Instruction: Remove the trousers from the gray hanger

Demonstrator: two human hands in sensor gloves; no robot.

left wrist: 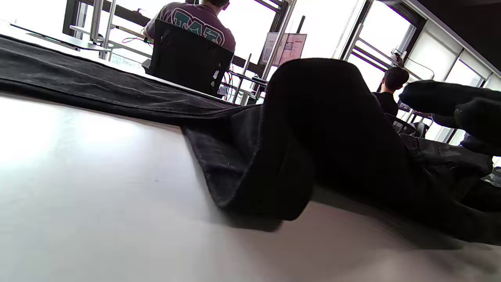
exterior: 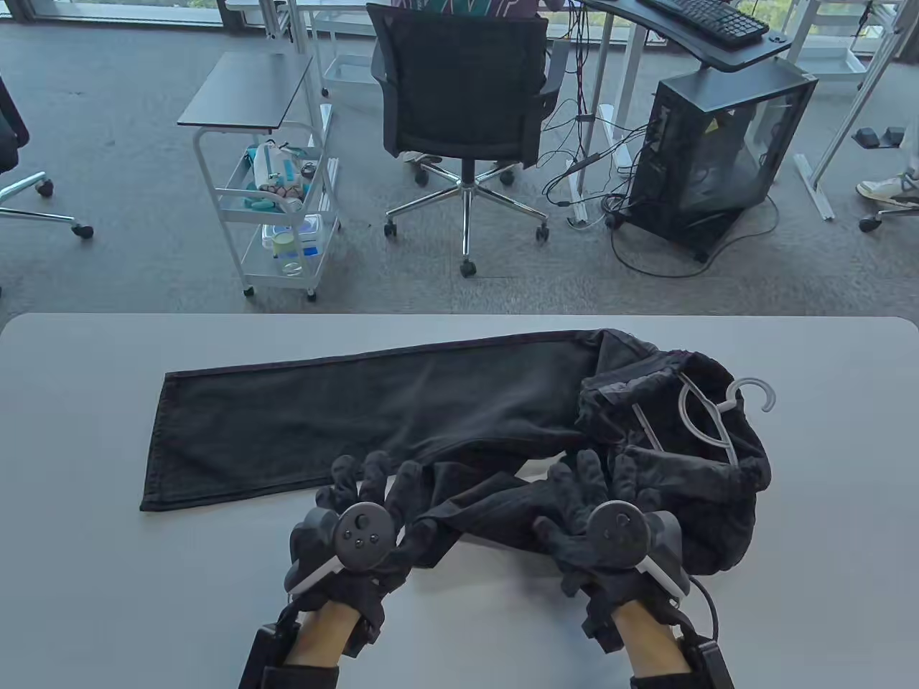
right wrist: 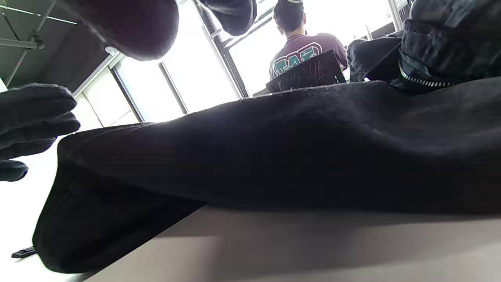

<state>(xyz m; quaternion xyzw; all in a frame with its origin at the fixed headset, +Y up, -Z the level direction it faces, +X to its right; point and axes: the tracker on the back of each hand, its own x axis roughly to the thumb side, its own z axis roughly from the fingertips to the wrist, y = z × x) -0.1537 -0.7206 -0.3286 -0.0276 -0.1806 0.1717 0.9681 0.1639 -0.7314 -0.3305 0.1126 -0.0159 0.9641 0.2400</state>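
Note:
Black trousers (exterior: 373, 416) lie on the grey table (exterior: 108, 588), one leg stretched flat to the left, the other crumpled along the front. The gray hanger (exterior: 707, 420) lies on the bunched waist at the right, its hook pointing right and part of its frame under cloth. My left hand (exterior: 373, 477) has its fingers spread over the end of the near leg; one finger (left wrist: 325, 129) rests on that cloth (left wrist: 242, 164). My right hand (exterior: 589, 481) is spread over the crumpled leg left of the hanger; its fingertips (right wrist: 133, 23) hover above the fabric (right wrist: 274, 156).
Beyond the table's far edge stand an office chair (exterior: 463, 93), a white cart (exterior: 276, 208) and a PC tower (exterior: 711, 158) on the carpet. Bare table surface lies in front of and to both sides of the trousers.

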